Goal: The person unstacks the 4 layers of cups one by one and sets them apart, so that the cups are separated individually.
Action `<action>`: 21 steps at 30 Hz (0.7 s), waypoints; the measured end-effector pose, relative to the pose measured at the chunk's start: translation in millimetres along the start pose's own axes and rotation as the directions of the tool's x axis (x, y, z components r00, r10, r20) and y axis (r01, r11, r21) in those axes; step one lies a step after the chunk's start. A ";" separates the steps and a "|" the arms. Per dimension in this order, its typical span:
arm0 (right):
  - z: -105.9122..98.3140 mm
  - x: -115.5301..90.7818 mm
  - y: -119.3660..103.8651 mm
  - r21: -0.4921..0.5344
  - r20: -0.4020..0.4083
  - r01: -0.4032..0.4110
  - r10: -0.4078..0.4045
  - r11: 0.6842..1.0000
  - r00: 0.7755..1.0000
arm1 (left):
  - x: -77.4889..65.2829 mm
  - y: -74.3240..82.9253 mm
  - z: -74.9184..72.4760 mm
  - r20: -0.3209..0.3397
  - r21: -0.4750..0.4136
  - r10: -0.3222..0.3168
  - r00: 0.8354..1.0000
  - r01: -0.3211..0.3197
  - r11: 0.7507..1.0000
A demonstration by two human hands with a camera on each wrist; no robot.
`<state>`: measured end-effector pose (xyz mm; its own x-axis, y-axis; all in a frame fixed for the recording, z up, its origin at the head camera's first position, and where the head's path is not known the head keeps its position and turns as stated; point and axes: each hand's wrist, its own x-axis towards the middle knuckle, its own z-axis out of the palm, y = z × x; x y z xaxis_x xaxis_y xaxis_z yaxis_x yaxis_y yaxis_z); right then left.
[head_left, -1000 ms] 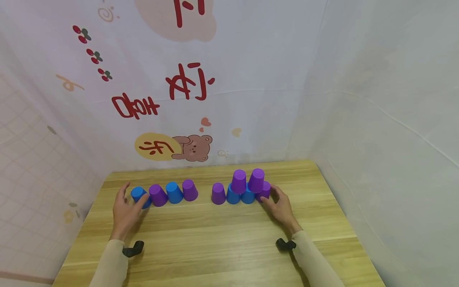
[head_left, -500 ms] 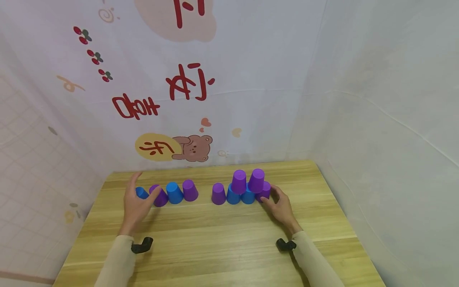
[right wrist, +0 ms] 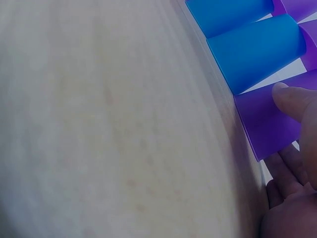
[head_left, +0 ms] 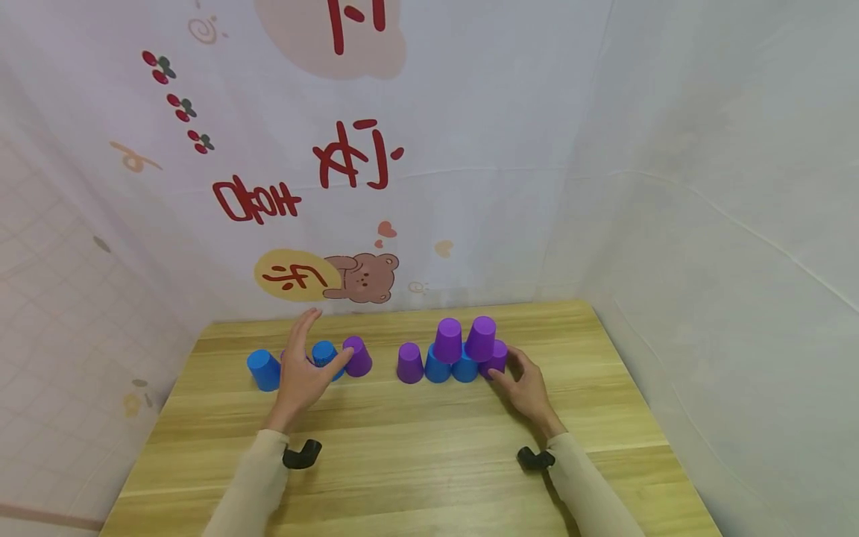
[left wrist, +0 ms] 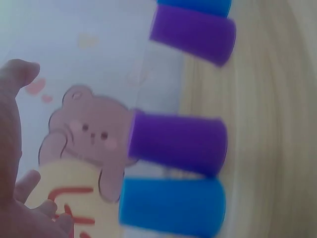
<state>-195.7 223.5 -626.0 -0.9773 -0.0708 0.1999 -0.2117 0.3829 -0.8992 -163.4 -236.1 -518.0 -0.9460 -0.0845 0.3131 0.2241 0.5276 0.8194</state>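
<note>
My left hand (head_left: 302, 382) is spread over the left row of upside-down cups, holding nothing. Its fingers hide most of one purple cup, while the thumb overlaps the purple cup (head_left: 358, 358) at the row's right end. Beside that one is a blue cup (left wrist: 173, 206), its neighbour in the left wrist view. My right hand (head_left: 528, 386) grips the outermost purple cup (right wrist: 271, 119) of the right-hand row, thumb on the near side and fingers beyond. Two purple cups (head_left: 447, 340) stand as a second layer on that row, above the blue cups (right wrist: 257, 54).
A blue cup (head_left: 265, 370) marks the left end of the left row. A gap separates it from the right-hand group, which begins with a purple cup (head_left: 410, 364). Behind the wooden table (head_left: 416, 462) hangs a printed white cloth (head_left: 496, 186), with another along the right side.
My left hand has moved right along the left row, from the blue end cup towards the purple one at the other end. My right hand keeps its hold, and the cups stay in place.
</note>
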 end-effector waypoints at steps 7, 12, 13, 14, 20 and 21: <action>0.7 -1.1 0.2 0.014 -0.008 -0.001 0.001 1.000 1.000 | 1.2 14.1 29.0 0.072 -0.034 0.017 0.997 -0.014 0.999; 1.1 -0.5 0.0 0.003 -0.009 -0.009 0.009 1.000 1.000 | 3.3 24.9 47.5 0.103 -0.059 0.039 0.994 -0.033 0.998; 1.0 -0.6 -0.2 0.001 -0.009 -0.011 0.011 1.000 1.000 | 3.7 27.5 50.9 0.111 -0.068 0.045 0.993 -0.038 0.997; 1.0 -0.6 -0.4 0.002 -0.008 -0.013 0.013 1.000 1.000 | 4.4 29.8 54.5 0.117 -0.074 0.052 0.992 -0.044 0.996; 0.5 -0.7 -0.3 0.014 -0.001 -0.008 0.008 1.000 1.000 | 7.1 46.3 75.2 0.170 -0.135 0.063 0.983 -0.040 0.990; 0.6 -0.7 -0.1 0.015 -0.001 -0.010 0.010 1.000 1.000 | 7.4 48.5 78.8 0.180 -0.136 0.062 0.982 -0.037 0.990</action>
<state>-195.0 223.0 -626.2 -0.9792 -0.0659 0.1919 -0.2026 0.3694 -0.9069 -178.1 -144.4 -513.7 -0.9571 0.1020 0.2713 0.2889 0.4102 0.8650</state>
